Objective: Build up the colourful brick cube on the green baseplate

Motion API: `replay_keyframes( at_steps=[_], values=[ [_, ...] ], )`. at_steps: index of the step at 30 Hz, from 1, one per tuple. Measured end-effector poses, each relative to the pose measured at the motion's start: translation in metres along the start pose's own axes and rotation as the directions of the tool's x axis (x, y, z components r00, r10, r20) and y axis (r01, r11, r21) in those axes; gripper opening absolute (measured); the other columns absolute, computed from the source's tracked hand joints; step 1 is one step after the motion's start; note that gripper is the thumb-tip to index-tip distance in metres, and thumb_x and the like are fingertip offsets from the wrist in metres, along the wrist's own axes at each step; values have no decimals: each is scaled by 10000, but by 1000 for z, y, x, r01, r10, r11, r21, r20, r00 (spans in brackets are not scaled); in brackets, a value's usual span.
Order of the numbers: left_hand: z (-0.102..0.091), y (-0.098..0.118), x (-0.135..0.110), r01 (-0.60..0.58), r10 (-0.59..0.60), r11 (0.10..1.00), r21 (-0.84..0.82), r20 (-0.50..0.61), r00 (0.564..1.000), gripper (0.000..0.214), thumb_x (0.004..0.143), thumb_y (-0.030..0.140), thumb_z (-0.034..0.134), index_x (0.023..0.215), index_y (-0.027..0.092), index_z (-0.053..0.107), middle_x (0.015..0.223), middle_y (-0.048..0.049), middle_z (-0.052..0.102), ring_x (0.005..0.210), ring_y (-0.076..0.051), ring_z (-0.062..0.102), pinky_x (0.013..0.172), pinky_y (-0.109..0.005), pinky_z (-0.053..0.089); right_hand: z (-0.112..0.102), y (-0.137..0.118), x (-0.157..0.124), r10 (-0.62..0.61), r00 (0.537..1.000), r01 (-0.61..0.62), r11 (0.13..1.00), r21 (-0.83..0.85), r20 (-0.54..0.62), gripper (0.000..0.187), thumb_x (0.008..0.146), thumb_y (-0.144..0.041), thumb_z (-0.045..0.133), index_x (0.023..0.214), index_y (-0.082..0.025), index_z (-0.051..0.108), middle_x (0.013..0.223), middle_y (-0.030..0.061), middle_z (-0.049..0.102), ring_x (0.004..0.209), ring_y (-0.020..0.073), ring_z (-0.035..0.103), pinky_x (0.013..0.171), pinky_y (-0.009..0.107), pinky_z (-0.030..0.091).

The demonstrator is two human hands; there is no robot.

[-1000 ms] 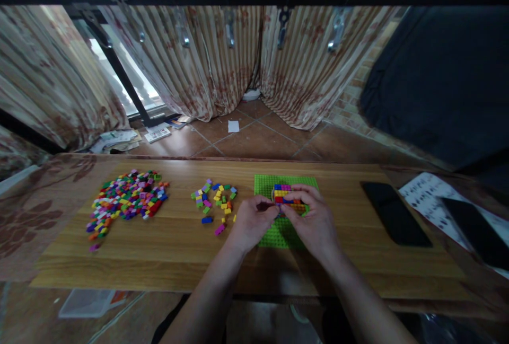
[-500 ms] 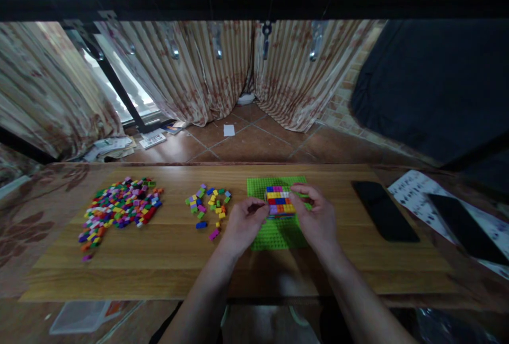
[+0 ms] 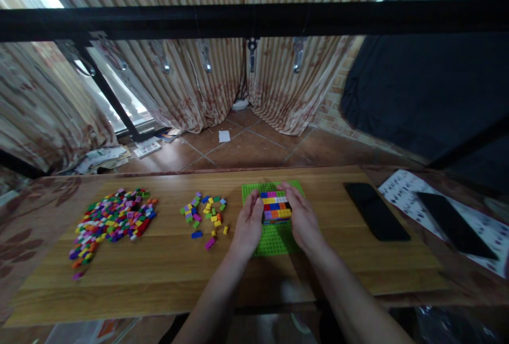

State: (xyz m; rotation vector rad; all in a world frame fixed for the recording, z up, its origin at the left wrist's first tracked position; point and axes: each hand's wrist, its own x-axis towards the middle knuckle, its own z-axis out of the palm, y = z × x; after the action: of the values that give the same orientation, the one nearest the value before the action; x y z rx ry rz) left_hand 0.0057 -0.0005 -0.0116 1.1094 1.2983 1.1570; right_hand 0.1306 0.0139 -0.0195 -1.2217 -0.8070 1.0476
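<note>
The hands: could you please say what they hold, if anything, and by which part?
The block stack, by its two ends, between left hand and right hand.

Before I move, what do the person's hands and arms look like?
The left hand and right hand are ungloved. The left forearm and right forearm show bare to the picture's edge: no sleeve, watch or cable in view. A thin ring might not show.
</note>
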Motion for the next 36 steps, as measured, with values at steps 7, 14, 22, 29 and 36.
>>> replay_keyframes(
  at_steps=[7,14,22,29,36],
  values=[
    [22,-7,-1,-139,152,954,264,-27,988,502,948,398,373,1356,121,469,1426,-183,490,1329,-266,458,1129,-453,334,4,8,-7,-134,990,142,929,-341,46,423,872,-448,460,1184,-208,615,1245,116,632,1110,253,580,991,461,414],
    [33,-7,-10,-134,169,947,292,-97,981,492,948,367,347,1356,113,451,1374,-188,519,1278,-244,488,1114,-409,345,6,8,-16,-226,973,217,832,-510,46,471,918,-464,359,1228,-181,572,1158,139,653,1014,253,602,914,440,443],
    [35,-6,-18,-115,151,948,295,-104,983,539,951,380,332,1388,79,422,1385,-205,503,1298,-258,465,1115,-411,344,-1,9,-19,-229,970,236,781,-578,86,506,915,-492,334,1243,-172,547,1135,145,660,993,262,603,897,444,438],
    [32,-1,-24,-80,104,948,308,-62,993,544,958,392,323,1400,92,422,1377,-198,513,1282,-265,472,1123,-421,338,-7,3,-19,-170,980,196,746,-637,102,538,892,-491,332,1251,-155,549,1211,168,627,1067,290,583,925,470,428],
    [19,7,-23,-63,71,967,247,-25,997,564,945,432,369,1395,100,439,1397,-193,510,1305,-271,466,1129,-420,337,-7,3,-17,-143,986,163,754,-636,84,556,864,-518,381,1251,-161,559,1250,168,606,1115,310,560,949,493,408]
  ],
)
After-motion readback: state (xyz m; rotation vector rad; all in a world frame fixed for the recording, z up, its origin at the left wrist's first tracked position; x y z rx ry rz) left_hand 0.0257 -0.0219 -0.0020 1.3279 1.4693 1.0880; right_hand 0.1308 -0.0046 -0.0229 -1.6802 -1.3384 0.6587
